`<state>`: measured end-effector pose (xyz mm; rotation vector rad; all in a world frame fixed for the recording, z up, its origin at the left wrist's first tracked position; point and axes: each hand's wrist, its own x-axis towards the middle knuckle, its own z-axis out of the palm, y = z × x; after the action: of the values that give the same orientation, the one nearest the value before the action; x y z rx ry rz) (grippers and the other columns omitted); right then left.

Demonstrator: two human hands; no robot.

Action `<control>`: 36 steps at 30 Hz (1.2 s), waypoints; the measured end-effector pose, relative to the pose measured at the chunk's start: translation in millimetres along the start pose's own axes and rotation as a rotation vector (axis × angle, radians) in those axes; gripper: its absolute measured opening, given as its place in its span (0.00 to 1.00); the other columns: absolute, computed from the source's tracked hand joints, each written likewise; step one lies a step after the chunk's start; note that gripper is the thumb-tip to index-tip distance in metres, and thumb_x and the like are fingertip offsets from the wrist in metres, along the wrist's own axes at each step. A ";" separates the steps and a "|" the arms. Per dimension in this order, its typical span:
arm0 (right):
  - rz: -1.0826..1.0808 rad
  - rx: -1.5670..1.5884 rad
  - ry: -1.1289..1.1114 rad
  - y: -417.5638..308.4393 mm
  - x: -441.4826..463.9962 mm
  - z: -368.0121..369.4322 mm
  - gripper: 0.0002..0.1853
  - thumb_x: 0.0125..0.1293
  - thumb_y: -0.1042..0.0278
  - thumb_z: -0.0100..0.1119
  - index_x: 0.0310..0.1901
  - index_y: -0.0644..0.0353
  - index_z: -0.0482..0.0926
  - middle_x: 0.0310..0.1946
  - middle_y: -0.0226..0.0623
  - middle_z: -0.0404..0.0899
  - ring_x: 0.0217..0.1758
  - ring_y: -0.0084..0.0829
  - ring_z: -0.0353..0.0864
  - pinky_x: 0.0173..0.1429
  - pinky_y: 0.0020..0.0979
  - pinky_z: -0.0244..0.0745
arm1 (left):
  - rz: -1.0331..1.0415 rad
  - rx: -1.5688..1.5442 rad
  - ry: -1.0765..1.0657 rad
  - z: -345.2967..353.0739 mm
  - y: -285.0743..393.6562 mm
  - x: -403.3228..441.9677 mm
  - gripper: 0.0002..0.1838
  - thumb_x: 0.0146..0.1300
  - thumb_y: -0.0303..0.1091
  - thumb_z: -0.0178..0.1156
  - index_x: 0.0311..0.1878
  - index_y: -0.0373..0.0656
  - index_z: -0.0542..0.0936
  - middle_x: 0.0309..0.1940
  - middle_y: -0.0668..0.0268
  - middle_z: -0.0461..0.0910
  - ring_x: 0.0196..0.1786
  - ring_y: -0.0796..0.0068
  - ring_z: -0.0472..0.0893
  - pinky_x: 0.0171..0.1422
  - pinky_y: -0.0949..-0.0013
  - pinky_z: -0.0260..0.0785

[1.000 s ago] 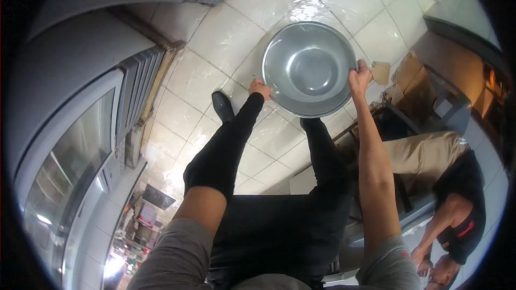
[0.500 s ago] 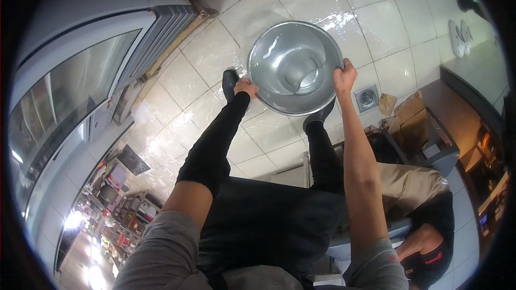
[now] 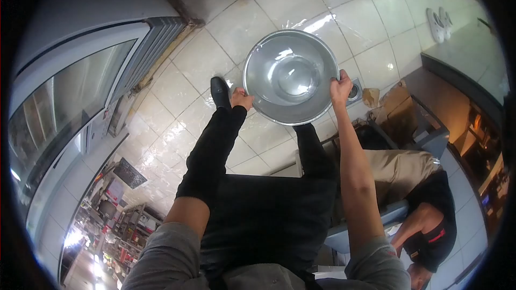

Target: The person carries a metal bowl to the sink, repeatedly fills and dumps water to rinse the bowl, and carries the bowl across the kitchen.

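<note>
A large round metal basin point(image 3: 263, 104) is held out in front of me above the wet tiled floor. Its inside is shiny, with bright reflections at the bottom that look like a little liquid. My left hand point(image 3: 241, 99) is closed on the basin's left rim, and a black sleeve covers that forearm. On the right side, my right hand point(image 3: 341, 88) grips the rim with the thumb on top; this forearm is bare. The basin hides part of my right leg and foot. My left shoe point(image 3: 219, 92) stands beside my left hand.
A glass-door fridge point(image 3: 80, 83) lines the left side. A floor drain point(image 3: 353, 92) lies right of the basin, near torn cardboard point(image 3: 395, 108). Another person point(image 3: 430, 225) is bent over at the lower right. White clogs point(image 3: 436, 26) stand at the upper right.
The basin and both hands have shifted slightly left and down in view. The basin appears tilted differently, and its inner reflections have moved. My left foot has moved left. Both hands keep their grip.
</note>
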<state>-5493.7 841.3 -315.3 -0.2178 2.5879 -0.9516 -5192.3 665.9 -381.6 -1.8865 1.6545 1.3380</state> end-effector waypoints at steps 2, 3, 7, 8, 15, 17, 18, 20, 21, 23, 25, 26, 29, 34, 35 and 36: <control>0.023 -0.098 -0.016 7.4 1.5 -14.0 0.07 0.44 0.78 0.50 0.24 0.68 0.63 0.15 0.51 0.65 0.20 0.46 0.67 0.32 0.42 0.66 | 0.032 0.102 -0.028 10.5 13.0 -9.5 0.17 0.50 0.23 0.69 0.41 0.39 0.73 0.34 0.61 0.78 0.37 0.68 0.84 0.37 0.64 0.84; 0.035 -0.148 -0.026 12.3 3.5 -18.7 0.07 0.44 0.77 0.50 0.24 0.68 0.63 0.16 0.53 0.66 0.21 0.49 0.67 0.33 0.44 0.67 | -0.026 0.019 -0.088 20.3 7.5 -4.0 0.16 0.51 0.23 0.69 0.41 0.39 0.73 0.35 0.60 0.79 0.37 0.67 0.84 0.38 0.63 0.84; 0.105 -0.197 -0.025 14.1 10.0 -22.6 0.08 0.43 0.76 0.49 0.27 0.70 0.71 0.22 0.61 0.74 0.31 0.62 0.77 0.41 0.49 0.71 | -0.219 -0.139 -0.246 48.0 -8.7 29.3 0.14 0.52 0.24 0.67 0.42 0.39 0.76 0.39 0.58 0.82 0.39 0.62 0.85 0.41 0.58 0.84; 0.106 -0.226 -0.025 11.4 13.3 -21.7 0.09 0.43 0.76 0.50 0.29 0.70 0.73 0.23 0.61 0.75 0.32 0.61 0.78 0.42 0.49 0.71 | -0.235 -0.141 -0.212 43.1 8.6 20.7 0.14 0.50 0.24 0.67 0.41 0.38 0.77 0.37 0.57 0.83 0.38 0.62 0.86 0.41 0.59 0.84; 0.055 -0.207 -0.110 -19.2 34.4 10.8 0.13 0.46 0.74 0.53 0.34 0.69 0.77 0.27 0.59 0.80 0.37 0.58 0.81 0.44 0.49 0.74 | -0.349 -0.432 -0.276 57.0 -53.4 94.5 0.13 0.48 0.22 0.65 0.40 0.36 0.80 0.38 0.54 0.85 0.37 0.60 0.86 0.40 0.56 0.84; 0.031 -0.168 -0.149 -32.8 36.7 25.7 0.12 0.46 0.74 0.53 0.34 0.68 0.78 0.27 0.59 0.80 0.36 0.57 0.82 0.44 0.48 0.74 | -0.303 -0.252 -0.250 31.7 -26.5 71.1 0.11 0.51 0.25 0.62 0.40 0.39 0.81 0.39 0.56 0.85 0.37 0.63 0.87 0.40 0.62 0.84; -0.007 -0.157 -0.159 -37.4 37.4 33.0 0.12 0.46 0.74 0.53 0.33 0.68 0.78 0.26 0.57 0.80 0.34 0.56 0.82 0.45 0.47 0.74 | -0.273 -0.206 -0.250 22.2 -26.9 71.1 0.11 0.51 0.26 0.62 0.41 0.40 0.82 0.38 0.57 0.86 0.37 0.63 0.87 0.40 0.63 0.84; -0.008 -0.110 -0.186 -46.6 37.8 46.2 0.12 0.46 0.74 0.52 0.33 0.68 0.78 0.25 0.57 0.80 0.33 0.55 0.81 0.45 0.46 0.75 | -0.241 -0.133 -0.225 6.6 -27.3 69.0 0.12 0.55 0.27 0.61 0.44 0.40 0.80 0.39 0.59 0.85 0.38 0.64 0.87 0.41 0.63 0.84; -0.007 -0.086 -0.199 -49.6 37.7 51.7 0.12 0.45 0.74 0.52 0.33 0.68 0.78 0.25 0.56 0.79 0.32 0.55 0.81 0.45 0.46 0.75 | -0.239 -0.107 -0.202 -5.2 -18.7 61.1 0.13 0.57 0.27 0.61 0.47 0.40 0.79 0.40 0.59 0.84 0.39 0.63 0.86 0.42 0.61 0.83; -0.004 -0.051 -0.200 -49.1 37.4 62.6 0.12 0.45 0.74 0.52 0.33 0.69 0.78 0.24 0.56 0.79 0.32 0.55 0.81 0.44 0.46 0.75 | -0.234 -0.057 -0.158 -21.9 -5.7 51.4 0.16 0.63 0.27 0.60 0.54 0.39 0.76 0.43 0.60 0.81 0.41 0.63 0.85 0.44 0.59 0.83; 0.015 -0.036 -0.213 -49.7 36.5 66.8 0.13 0.44 0.74 0.52 0.34 0.69 0.78 0.23 0.55 0.79 0.31 0.54 0.81 0.43 0.46 0.75 | -0.021 0.250 -0.265 -28.2 -27.3 73.5 0.19 0.62 0.27 0.61 0.57 0.39 0.74 0.42 0.62 0.81 0.39 0.66 0.84 0.41 0.63 0.81; 0.030 -0.039 -0.227 -51.3 35.8 67.8 0.14 0.44 0.74 0.52 0.34 0.69 0.79 0.23 0.55 0.79 0.31 0.54 0.81 0.43 0.45 0.75 | -0.007 0.245 -0.266 -26.0 -38.3 80.4 0.21 0.62 0.26 0.61 0.58 0.39 0.74 0.42 0.63 0.81 0.38 0.67 0.83 0.40 0.65 0.80; 0.029 -0.015 -0.226 -42.5 32.3 69.6 0.16 0.43 0.73 0.52 0.36 0.68 0.79 0.23 0.55 0.79 0.31 0.54 0.81 0.43 0.45 0.75 | -0.142 -0.086 -0.159 -13.0 -59.5 94.3 0.23 0.60 0.25 0.61 0.61 0.42 0.74 0.42 0.66 0.81 0.36 0.71 0.82 0.37 0.72 0.76; -0.076 0.086 -0.154 -16.6 19.1 60.9 0.12 0.42 0.73 0.51 0.30 0.66 0.79 0.22 0.53 0.79 0.30 0.52 0.81 0.40 0.44 0.74 | -0.196 -0.378 -0.182 11.2 -60.8 76.4 0.27 0.56 0.25 0.59 0.61 0.46 0.73 0.43 0.62 0.81 0.41 0.69 0.82 0.43 0.65 0.77; -0.043 0.057 -0.170 -20.0 16.8 58.0 0.11 0.43 0.74 0.51 0.30 0.66 0.78 0.22 0.52 0.79 0.30 0.52 0.81 0.40 0.44 0.74 | -0.303 -0.520 -0.256 6.5 -37.4 54.9 0.29 0.59 0.21 0.58 0.64 0.50 0.70 0.44 0.64 0.79 0.42 0.69 0.81 0.44 0.65 0.76; -0.007 0.026 -0.185 -26.4 11.7 51.6 0.11 0.43 0.74 0.51 0.30 0.66 0.78 0.22 0.52 0.79 0.30 0.52 0.81 0.40 0.44 0.74 | -0.347 -0.520 -0.267 0.3 -15.5 33.6 0.31 0.60 0.20 0.58 0.66 0.50 0.66 0.47 0.63 0.78 0.47 0.67 0.79 0.49 0.59 0.76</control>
<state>-5483.6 787.6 -337.7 -0.2932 2.4064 -0.9213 -5181.8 650.0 -413.2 -2.0181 0.8517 1.8794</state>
